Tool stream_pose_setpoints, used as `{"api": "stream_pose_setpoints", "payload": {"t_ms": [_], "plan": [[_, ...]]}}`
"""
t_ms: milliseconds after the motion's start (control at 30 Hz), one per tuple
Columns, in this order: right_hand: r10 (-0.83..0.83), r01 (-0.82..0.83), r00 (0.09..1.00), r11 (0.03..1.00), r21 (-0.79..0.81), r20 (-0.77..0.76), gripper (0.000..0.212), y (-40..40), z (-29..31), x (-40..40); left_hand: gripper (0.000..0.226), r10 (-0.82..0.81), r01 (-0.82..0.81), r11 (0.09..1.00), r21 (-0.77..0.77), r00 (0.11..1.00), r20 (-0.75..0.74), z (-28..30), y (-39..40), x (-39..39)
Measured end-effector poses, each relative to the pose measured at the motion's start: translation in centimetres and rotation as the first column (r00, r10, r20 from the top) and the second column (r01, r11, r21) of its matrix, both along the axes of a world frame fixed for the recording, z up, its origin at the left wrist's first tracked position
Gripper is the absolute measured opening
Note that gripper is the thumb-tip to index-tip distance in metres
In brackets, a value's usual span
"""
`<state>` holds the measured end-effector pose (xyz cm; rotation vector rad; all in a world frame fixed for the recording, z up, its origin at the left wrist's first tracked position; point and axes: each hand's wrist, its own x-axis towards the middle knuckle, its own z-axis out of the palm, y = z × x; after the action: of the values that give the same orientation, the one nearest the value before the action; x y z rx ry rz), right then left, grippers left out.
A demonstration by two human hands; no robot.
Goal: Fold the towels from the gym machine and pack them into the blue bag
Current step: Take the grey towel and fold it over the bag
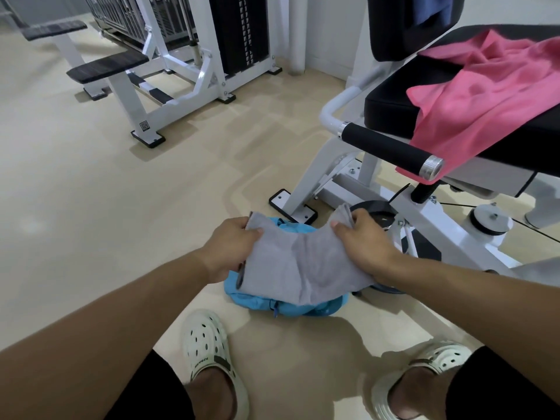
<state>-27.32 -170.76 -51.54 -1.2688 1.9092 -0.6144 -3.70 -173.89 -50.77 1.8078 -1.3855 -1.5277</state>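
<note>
Far left I see a white weight machine [181, 71] on the beige floor [91, 192]; my left hand [228, 247] pinches the left end of the folded grey towel [300, 265], thumb on top, fingers curled under; towel sags in the middle, held over the blue bag [272, 304] lying on the floor just beyond my white clogs [209, 356]; my right hand [363, 241] grips the towel's right end the same way; far right a pink towel [485, 95] lies crumpled on the black seat [391, 98] of the near machine, hanging off its edge behind the black handle [391, 147].
</note>
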Motion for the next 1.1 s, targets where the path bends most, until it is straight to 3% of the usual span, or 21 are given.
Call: {"api": "stream_pose_setpoints", "payload": {"t_ms": [300,567,867,1100], "plan": [[-0.044,0.016,0.944,0.996,0.087,0.328,0.013,3.5,-0.1,5.1,0.027,-0.161,0.161,0.987,0.022,0.986,0.036,0.5,3.9,-4.6],[0.032,-0.061,0.956,0.994,0.088,0.292,0.025,4.3,-0.4,5.2,0.027,-0.144,0.143,0.985,0.094,0.99,0.002,0.3,4.6,-5.5],[0.202,-0.202,0.964,0.979,-0.019,0.174,0.023,4.7,-0.1,5.0,0.033,-0.12,0.122,0.984,0.127,0.992,-0.027,0.6,4.9,-5.6],[0.303,-0.317,0.932,0.947,0.044,0.199,0.04,4.9,0.5,4.7,0.034,-0.093,0.107,0.981,0.161,0.992,-0.089,0.8,4.7,-5.0]]}}
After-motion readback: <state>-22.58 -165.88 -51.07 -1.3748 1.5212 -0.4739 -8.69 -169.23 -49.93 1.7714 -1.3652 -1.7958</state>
